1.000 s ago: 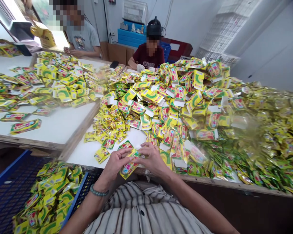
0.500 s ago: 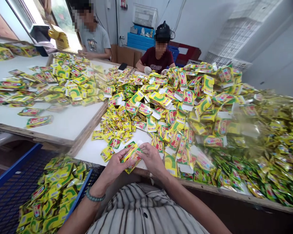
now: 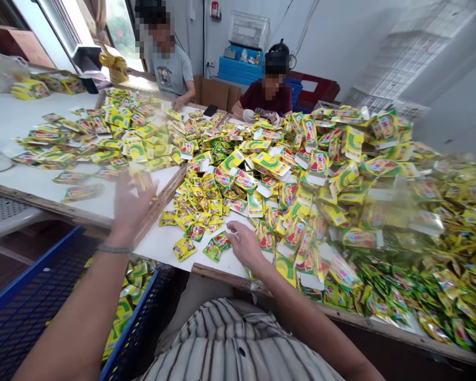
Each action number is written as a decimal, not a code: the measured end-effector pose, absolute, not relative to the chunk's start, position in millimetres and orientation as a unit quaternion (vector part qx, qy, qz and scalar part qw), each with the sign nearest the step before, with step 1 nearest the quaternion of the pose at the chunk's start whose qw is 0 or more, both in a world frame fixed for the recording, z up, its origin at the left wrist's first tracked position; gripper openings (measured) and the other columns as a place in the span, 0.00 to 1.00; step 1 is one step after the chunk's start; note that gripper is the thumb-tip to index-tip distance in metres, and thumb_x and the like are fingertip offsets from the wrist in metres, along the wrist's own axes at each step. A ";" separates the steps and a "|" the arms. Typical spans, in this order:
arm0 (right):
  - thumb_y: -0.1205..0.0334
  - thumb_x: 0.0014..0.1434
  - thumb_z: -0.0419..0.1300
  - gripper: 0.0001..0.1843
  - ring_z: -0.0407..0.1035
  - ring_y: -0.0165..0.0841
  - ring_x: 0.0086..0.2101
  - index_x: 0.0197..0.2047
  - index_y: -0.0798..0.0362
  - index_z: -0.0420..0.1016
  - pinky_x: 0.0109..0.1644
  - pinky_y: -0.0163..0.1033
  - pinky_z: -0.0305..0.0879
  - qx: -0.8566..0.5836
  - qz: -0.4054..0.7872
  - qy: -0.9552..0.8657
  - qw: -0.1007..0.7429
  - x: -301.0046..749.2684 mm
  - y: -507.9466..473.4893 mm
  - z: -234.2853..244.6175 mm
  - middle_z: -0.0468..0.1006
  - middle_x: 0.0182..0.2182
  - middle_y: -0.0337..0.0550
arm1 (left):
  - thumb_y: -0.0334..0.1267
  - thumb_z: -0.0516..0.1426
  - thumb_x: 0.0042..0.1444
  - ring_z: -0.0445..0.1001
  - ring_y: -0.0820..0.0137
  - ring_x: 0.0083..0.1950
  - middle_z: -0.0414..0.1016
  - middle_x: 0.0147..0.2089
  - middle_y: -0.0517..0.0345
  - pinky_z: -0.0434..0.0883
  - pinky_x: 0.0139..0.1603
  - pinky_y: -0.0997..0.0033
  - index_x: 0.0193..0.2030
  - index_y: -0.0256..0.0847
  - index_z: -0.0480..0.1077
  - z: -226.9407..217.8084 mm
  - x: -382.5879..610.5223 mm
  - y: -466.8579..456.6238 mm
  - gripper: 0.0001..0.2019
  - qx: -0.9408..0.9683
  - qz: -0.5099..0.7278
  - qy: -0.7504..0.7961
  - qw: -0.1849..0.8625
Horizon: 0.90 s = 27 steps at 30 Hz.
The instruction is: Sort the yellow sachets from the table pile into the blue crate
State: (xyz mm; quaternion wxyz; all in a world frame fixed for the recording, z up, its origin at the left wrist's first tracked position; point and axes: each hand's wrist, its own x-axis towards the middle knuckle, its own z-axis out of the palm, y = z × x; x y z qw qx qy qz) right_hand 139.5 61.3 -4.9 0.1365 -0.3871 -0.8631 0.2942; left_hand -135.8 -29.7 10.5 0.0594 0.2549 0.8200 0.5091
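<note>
My left hand (image 3: 133,203) is stretched out over the wooden divider strip (image 3: 161,203) and smeared by motion. A blurred yellowish patch shows at its fingertips; whether it is a box in the grip I cannot make out. Close to the table's front edge, my right hand (image 3: 244,246) has curled fingers and a thumb at the edge of a small green candy packet (image 3: 223,241). Another green packet (image 3: 212,250) lies against it, with a yellow packet (image 3: 184,248) to the left. Behind them is a heap of small yellow packets (image 3: 202,198).
Yellow printed boxes (image 3: 269,164) are heaped across the middle; more boxes (image 3: 137,148) lie on the left table. Green packets (image 3: 384,291) pile up at right. A blue crate (image 3: 35,280) holding yellow boxes stands below left. Two co-workers (image 3: 170,74) (image 3: 267,98) sit opposite.
My hands, together on a yellow box before, have parted. The left has swung left and forward over the divider; the right has stayed near the green packets. The view has shifted slightly.
</note>
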 end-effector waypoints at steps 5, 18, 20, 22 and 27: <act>0.79 0.48 0.52 0.37 0.54 0.43 0.61 0.61 0.49 0.65 0.56 0.49 0.60 -0.227 0.204 -0.950 -0.060 144.2 50.4 -18.2 0.61 0.64 0.45 | 0.53 0.58 0.53 0.75 0.53 0.42 0.76 0.40 0.44 0.68 0.42 0.59 0.43 0.35 0.71 -7.9 -103.9 -54.2 0.21 0.362 0.185 0.900 0.155; 0.57 0.55 0.58 0.19 0.70 0.35 0.33 0.49 0.53 0.73 0.36 0.38 0.65 -0.463 0.498 -0.699 0.221 160.8 55.3 -20.9 0.78 0.35 0.43 | 0.52 0.60 0.47 0.70 0.67 0.26 0.66 0.19 0.67 0.61 0.29 0.72 0.37 0.43 0.65 -36.1 -26.5 -46.8 0.17 0.311 0.455 0.752 0.362; 0.52 0.50 0.63 0.21 0.68 0.32 0.28 0.44 0.54 0.74 0.32 0.36 0.63 -0.463 0.588 -0.615 0.249 166.5 55.1 -18.1 0.76 0.30 0.41 | 0.53 0.62 0.44 0.71 0.68 0.26 0.67 0.19 0.68 0.63 0.30 0.72 0.41 0.41 0.68 -34.3 -8.3 -40.2 0.22 0.275 0.525 0.675 0.440; 0.50 0.46 0.65 0.20 0.64 0.29 0.24 0.39 0.55 0.75 0.28 0.34 0.60 -0.474 0.610 -0.579 0.258 173.8 55.1 -13.8 0.73 0.24 0.37 | 0.53 0.64 0.41 0.72 0.68 0.28 0.71 0.22 0.65 0.65 0.32 0.72 0.41 0.39 0.70 -32.4 11.1 -33.4 0.25 0.249 0.550 0.628 0.491; 0.52 0.48 0.64 0.14 0.59 0.27 0.22 0.34 0.54 0.75 0.26 0.33 0.57 -0.488 0.529 -0.645 0.257 193.2 55.8 6.5 0.68 0.20 0.34 | 0.51 0.65 0.41 0.73 0.68 0.29 0.79 0.28 0.57 0.66 0.31 0.72 0.34 0.38 0.75 -27.7 37.7 -19.8 0.19 0.272 0.526 0.579 0.560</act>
